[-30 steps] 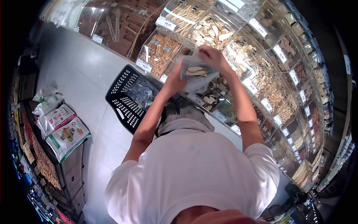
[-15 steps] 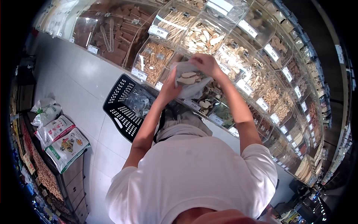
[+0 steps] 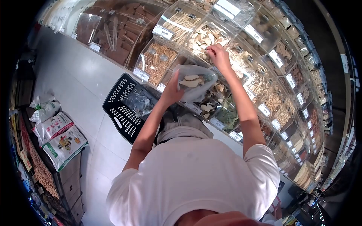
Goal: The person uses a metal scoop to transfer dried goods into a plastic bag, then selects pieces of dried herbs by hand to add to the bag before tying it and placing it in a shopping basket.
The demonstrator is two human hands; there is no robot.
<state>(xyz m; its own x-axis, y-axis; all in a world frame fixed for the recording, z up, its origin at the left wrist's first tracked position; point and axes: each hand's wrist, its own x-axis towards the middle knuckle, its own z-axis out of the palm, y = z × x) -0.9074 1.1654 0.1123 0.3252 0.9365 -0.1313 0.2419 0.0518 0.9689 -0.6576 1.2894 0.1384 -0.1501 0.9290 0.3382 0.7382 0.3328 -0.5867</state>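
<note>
My left hand holds a thin clear plastic bag by its left side. The bag's mouth is open, and pale dried slices lie inside. Above and to the right of the bag, my right hand is over a bin of whitish dried slices. Its fingers are pinched together, and whatever is between them is too small to name.
A black basket with clear plastic packaging inside sits left of my left arm. Clear bins of dried goods with price labels run across the top and right. Printed sacks lie on a stand at the left.
My right hand has moved up and right from the bag's mouth to the bin of whitish slices. The bag's mouth has opened wider. My left hand is almost where it was.
</note>
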